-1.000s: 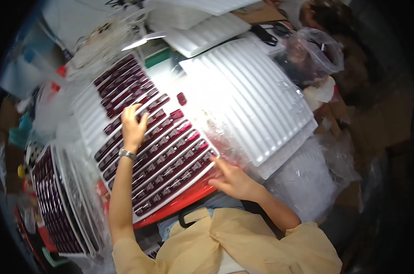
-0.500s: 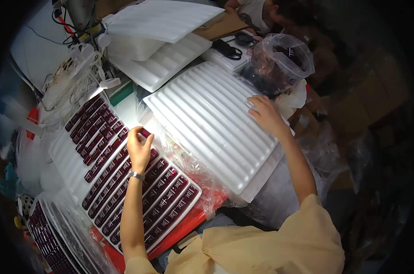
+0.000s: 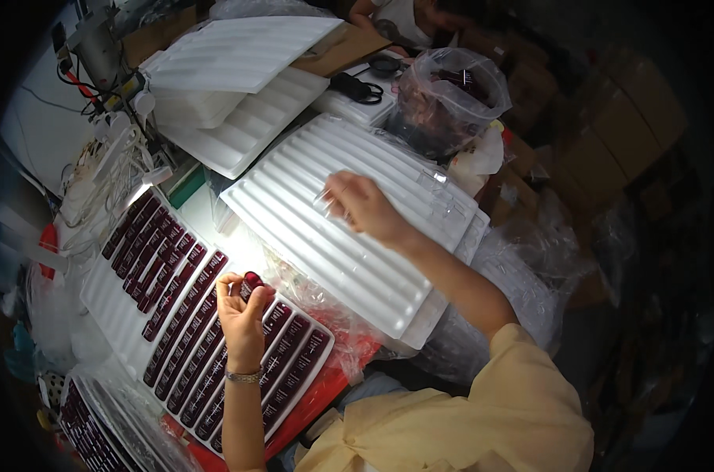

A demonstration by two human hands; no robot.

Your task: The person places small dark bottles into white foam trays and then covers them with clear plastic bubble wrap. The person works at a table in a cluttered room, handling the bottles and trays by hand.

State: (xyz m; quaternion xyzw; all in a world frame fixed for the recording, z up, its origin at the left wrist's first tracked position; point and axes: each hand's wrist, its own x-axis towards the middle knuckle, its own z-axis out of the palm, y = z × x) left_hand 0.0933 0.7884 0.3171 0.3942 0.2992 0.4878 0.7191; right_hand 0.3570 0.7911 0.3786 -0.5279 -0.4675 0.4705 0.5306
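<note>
My left hand (image 3: 243, 318), with a metal bracelet at the wrist, pinches a small dark red container (image 3: 251, 280) with a rounded end. It is held above a white ridged tray (image 3: 323, 354) filled with rows of like dark red pieces with pale print. Smeared by motion, my right hand (image 3: 365, 211) is over the middle of a white ridged tray (image 3: 294, 228). Its fingers are curled, and a small clear piece (image 3: 322, 203) shows at their tips. Several clear plastic pieces (image 3: 443, 197) lie on that tray's right part.
More white trays (image 3: 239, 55) are stacked at the back, near black scissors (image 3: 357, 88). A clear bag-lined bucket (image 3: 451, 86) stands behind on the right. Wrapped trays of dark red pieces (image 3: 97, 425) lean at lower left. Another person (image 3: 408, 20) sits at the far side.
My right hand has moved left from the tray's right side, uncovering the clear pieces there. My left hand has drawn nearer to me, the dark red container still in its fingers. The view has shifted slightly.
</note>
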